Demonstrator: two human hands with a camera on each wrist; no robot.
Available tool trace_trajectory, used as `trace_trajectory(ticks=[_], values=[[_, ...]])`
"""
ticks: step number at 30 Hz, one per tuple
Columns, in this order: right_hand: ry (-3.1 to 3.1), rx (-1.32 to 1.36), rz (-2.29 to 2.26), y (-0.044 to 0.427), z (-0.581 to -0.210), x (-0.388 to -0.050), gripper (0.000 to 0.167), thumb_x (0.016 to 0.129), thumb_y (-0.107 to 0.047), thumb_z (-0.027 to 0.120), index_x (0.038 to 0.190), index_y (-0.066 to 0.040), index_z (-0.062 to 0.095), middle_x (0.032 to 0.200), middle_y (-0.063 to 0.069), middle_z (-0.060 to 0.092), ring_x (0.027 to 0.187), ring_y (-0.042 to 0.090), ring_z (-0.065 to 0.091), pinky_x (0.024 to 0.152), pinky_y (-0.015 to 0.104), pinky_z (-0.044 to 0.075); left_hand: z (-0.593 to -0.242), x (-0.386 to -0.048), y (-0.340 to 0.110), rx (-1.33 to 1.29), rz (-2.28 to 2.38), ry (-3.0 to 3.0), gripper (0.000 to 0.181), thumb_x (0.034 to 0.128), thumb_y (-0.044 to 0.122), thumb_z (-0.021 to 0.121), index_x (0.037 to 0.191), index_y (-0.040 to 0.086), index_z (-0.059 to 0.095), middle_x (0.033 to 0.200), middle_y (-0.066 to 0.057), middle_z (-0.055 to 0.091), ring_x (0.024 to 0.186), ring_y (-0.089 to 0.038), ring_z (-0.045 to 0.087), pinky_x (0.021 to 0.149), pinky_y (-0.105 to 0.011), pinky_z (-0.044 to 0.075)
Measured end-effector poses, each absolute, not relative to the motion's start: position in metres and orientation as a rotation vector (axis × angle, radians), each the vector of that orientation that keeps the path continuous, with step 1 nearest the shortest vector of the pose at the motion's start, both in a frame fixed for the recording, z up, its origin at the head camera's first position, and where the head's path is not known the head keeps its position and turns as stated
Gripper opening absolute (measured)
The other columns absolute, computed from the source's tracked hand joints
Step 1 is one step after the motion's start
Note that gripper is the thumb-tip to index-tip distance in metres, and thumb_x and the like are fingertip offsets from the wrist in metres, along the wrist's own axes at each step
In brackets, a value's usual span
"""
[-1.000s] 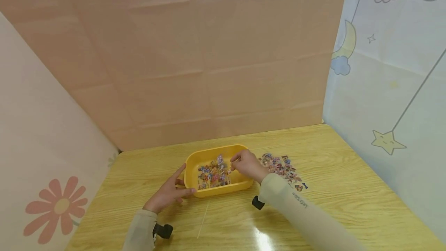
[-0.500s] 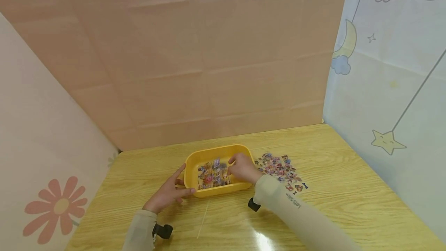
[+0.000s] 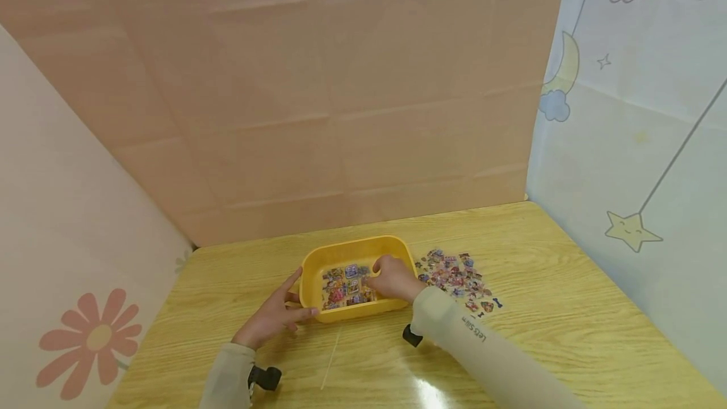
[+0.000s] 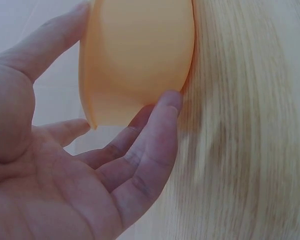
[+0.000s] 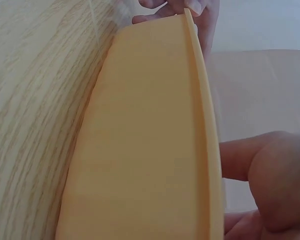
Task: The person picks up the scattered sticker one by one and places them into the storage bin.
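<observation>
A yellow plastic tray (image 3: 363,312) stands on the table, with flat, colourful cartoon stickers (image 3: 343,286) lying in its left and middle part. My left hand (image 3: 275,315) holds the tray's left end. In the left wrist view, the digits of my left hand (image 4: 105,145) touch the rim and the outer wall. My right hand (image 3: 394,278) reaches inside the tray, at the right edge of the stickers, with bent fingers. Its fingertips are hidden, so any hold on a sticker cannot be made out. In the right wrist view, the tray wall (image 5: 140,125) covers most of my right hand (image 5: 280,175).
Right of the tray, a spread pile of similar cartoon stickers (image 3: 454,276) lies on the wood-grain table (image 3: 539,308). A thin pale strip (image 3: 330,358) lies in front of the tray. Fabric walls (image 3: 341,112) stand behind and at both sides.
My right hand has lowered into the tray and shifted slightly left. A raised see-through sticker piece beside it now lies flatter among the others. My left hand stays on the tray's end.
</observation>
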State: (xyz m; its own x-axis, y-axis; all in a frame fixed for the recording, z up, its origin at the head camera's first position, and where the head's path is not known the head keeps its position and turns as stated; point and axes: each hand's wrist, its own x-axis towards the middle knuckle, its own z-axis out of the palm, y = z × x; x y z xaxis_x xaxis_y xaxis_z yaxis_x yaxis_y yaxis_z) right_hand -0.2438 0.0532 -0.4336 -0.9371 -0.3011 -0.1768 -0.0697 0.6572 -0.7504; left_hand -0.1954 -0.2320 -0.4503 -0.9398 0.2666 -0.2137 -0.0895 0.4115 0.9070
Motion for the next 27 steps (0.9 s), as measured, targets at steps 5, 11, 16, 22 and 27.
trace_trajectory(ticks=[5,11,16,22,27], values=[[2.588,-0.303,-1.117,0.053,-0.434,-0.242,0.049,0.097,-0.021,0.066,0.134,0.009,0.054,0.071,0.006,0.061,0.046,0.011,0.041,0.056,0.029,0.042,-0.448,-0.194,-0.232,0.166,1.546,2.340,0.102,0.0906,0.024,0.077,0.163,0.017,0.005,0.124,-0.028,0.051,0.071,-0.024,0.059,0.063,-0.044,0.057],[2.657,-0.340,-1.084,0.054,-0.435,-0.242,0.050,0.095,-0.021,0.068,0.135,0.006,0.054,0.095,0.011,0.068,0.070,0.020,0.062,0.066,0.036,0.053,-0.446,-0.192,-0.231,0.110,1.533,2.364,0.105,0.0873,0.027,0.080,0.163,0.018,0.009,0.123,-0.027,0.053,0.069,-0.023,0.059,0.062,-0.042,0.057],[2.767,-0.385,-1.098,0.061,-0.431,-0.241,0.042,0.095,-0.019,0.067,0.133,-0.001,0.058,0.120,0.018,0.064,0.089,0.026,0.065,0.071,0.039,0.054,-0.445,-0.191,-0.229,0.104,1.526,2.374,0.103,0.0882,0.025,0.080,0.163,0.018,0.009,0.123,-0.027,0.054,0.071,-0.023,0.060,0.062,-0.041,0.057],[2.946,-0.384,-1.161,0.078,-0.423,-0.239,0.037,0.094,-0.017,0.068,0.128,-0.005,0.062,0.114,0.014,0.065,0.089,0.023,0.060,0.074,0.038,0.050,-0.445,-0.192,-0.229,0.112,1.534,2.370,0.102,0.0888,0.024,0.079,0.163,0.017,0.009,0.124,-0.027,0.053,0.075,-0.025,0.060,0.063,-0.041,0.057],[3.017,-0.313,-1.244,0.100,-0.423,-0.238,0.037,0.093,-0.017,0.069,0.127,-0.003,0.062,0.108,0.013,0.063,0.082,0.022,0.057,0.067,0.035,0.048,-0.447,-0.193,-0.230,0.114,1.526,2.375,0.101,0.0893,0.024,0.078,0.163,0.019,0.009,0.123,-0.027,0.052,0.075,-0.026,0.061,0.062,-0.041,0.057]])
